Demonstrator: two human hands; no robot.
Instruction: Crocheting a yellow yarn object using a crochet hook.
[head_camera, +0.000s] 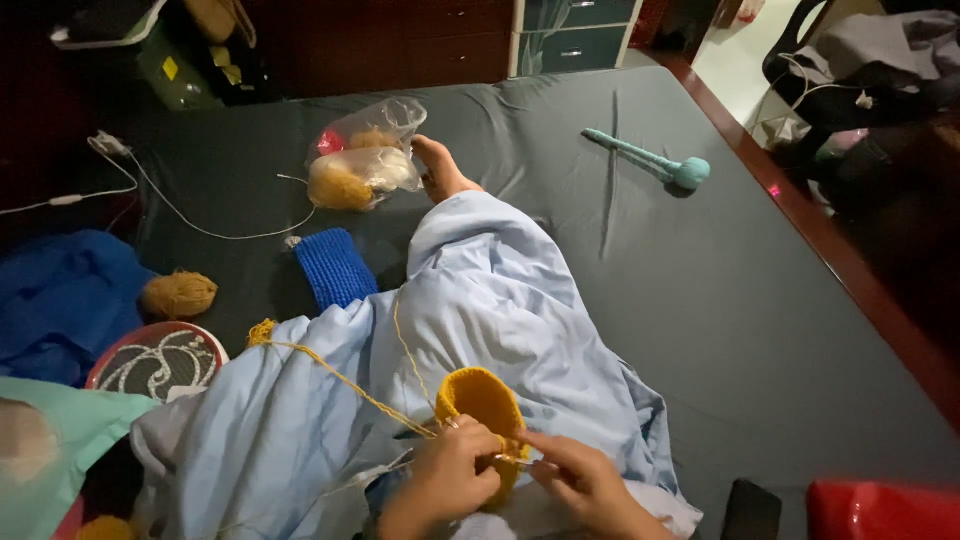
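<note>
A dark grey-green mattress (700, 300) fills the view, with a pale blue cotton sheet (480, 330) draped over the person's lap. Beyond it lie a clear plastic bag of yellow yarn balls (362, 165), a blue knitted rectangle (335, 268), a teal long-handled massager (650, 160) and a loose ball of mustard yarn (180, 294). In the lap sits the mustard-yellow crocheted cup-shaped piece (482, 402). The left hand (445, 480) is closed around its rim, with the yellow yarn strand (340, 378) running up to it. The right hand (585, 482) pinches what seems to be a thin crochet hook (515, 459). A stitch at the rim looks in progress; the next loop calls for steady yarn tension.
</note>
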